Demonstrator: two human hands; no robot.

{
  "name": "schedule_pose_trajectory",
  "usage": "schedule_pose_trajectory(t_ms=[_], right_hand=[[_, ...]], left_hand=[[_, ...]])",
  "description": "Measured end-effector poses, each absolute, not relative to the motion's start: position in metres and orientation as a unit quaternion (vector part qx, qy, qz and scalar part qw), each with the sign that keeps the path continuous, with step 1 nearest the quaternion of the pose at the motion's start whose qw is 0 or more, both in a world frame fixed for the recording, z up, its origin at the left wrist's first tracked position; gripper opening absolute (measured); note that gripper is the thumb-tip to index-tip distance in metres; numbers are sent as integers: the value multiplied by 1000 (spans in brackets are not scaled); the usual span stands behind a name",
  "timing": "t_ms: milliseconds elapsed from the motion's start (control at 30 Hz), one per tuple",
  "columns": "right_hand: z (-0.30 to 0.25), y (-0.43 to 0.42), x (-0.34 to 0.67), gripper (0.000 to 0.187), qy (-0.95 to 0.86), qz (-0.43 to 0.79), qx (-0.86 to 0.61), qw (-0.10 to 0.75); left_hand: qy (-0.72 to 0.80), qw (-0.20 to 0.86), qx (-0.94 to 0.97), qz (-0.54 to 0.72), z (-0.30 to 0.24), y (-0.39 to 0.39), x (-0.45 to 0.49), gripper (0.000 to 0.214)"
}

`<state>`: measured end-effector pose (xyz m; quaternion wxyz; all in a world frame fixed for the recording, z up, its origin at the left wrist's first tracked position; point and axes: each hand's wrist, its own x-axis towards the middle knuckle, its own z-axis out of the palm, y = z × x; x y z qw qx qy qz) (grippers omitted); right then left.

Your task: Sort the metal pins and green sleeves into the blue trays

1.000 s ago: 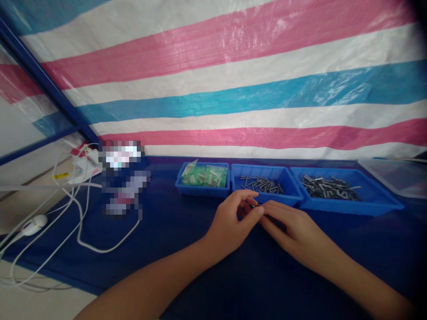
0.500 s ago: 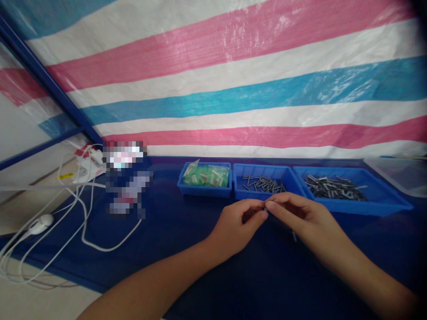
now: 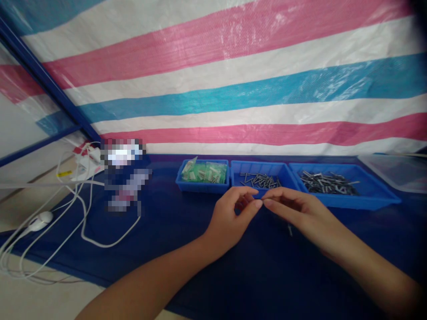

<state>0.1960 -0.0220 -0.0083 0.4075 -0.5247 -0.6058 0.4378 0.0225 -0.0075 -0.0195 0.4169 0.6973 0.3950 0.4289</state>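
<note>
My left hand (image 3: pixel 230 220) and my right hand (image 3: pixel 296 213) meet fingertip to fingertip just above the dark blue table cloth (image 3: pixel 187 249). Both are pinched closed around something too small to name. A thin metal pin (image 3: pixel 289 230) sticks down under my right hand. Right behind the hands stands a blue tray of metal pins (image 3: pixel 263 180). Left of it is a blue tray of green packets (image 3: pixel 203 175), and to the right a larger blue tray of metal parts (image 3: pixel 336 186).
A striped pink, white and blue tarp (image 3: pixel 233 89) hangs behind the table. White cables (image 3: pixel 83 222) and a white plug (image 3: pixel 40 220) lie at the left near a blurred object (image 3: pixel 123 178). A clear plastic lid (image 3: pixel 396 171) rests at the far right.
Both hands have lifted slightly off the cloth and stayed together at the fingertips. My right hand has turned upward, and the pin now shows below it.
</note>
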Motion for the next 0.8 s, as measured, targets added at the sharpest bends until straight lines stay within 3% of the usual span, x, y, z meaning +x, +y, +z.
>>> schedule_pose_trajectory(t_ms=[133, 233, 333, 467, 800], right_hand=[[0, -16, 215, 26, -600, 363, -561, 439], [5, -8, 244, 28, -542, 246, -620, 511], [2, 2, 274, 26, -554, 136, -699, 432], [-3, 9, 288, 32, -602, 1, -736, 309], [12, -4, 264, 29, -661, -28, -675, 326]], left_hand=[[377, 327, 740, 452, -15, -20, 26, 41], [302, 268, 824, 397, -10, -34, 32, 31], [187, 203, 918, 283, -15, -49, 44, 27], [122, 104, 963, 215, -35, -66, 63, 43], [180, 59, 961, 201, -43, -59, 71, 35]])
